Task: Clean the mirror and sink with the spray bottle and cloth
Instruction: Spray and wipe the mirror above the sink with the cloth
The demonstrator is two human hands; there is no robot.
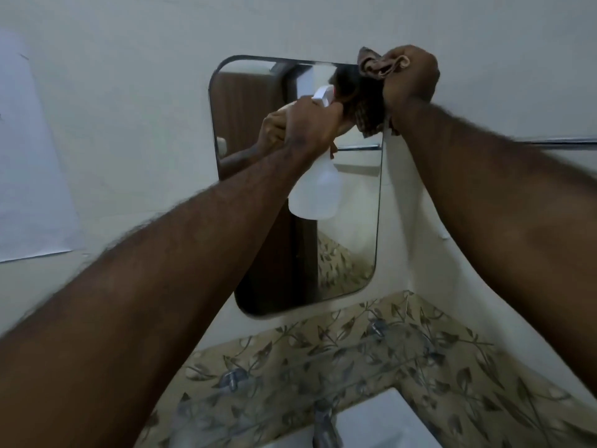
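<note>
A rounded rectangular mirror point(349, 240) hangs on the pale wall ahead. My left hand point(310, 127) grips the neck of a white translucent spray bottle point(315, 192), held up in front of the mirror's upper half with its nozzle toward the glass. My right hand point(410, 77) is closed on a bunched brown checked cloth point(371, 92), pressed at the mirror's top right corner. The white sink point(384, 425) shows at the bottom edge, with a metal tap point(324, 426) at its rim.
A band of leaf-patterned tiles point(323, 360) runs below the mirror. A metal rail point(562, 142) crosses the wall to the right. A white sheet of paper point(32, 156) is stuck on the wall at the left.
</note>
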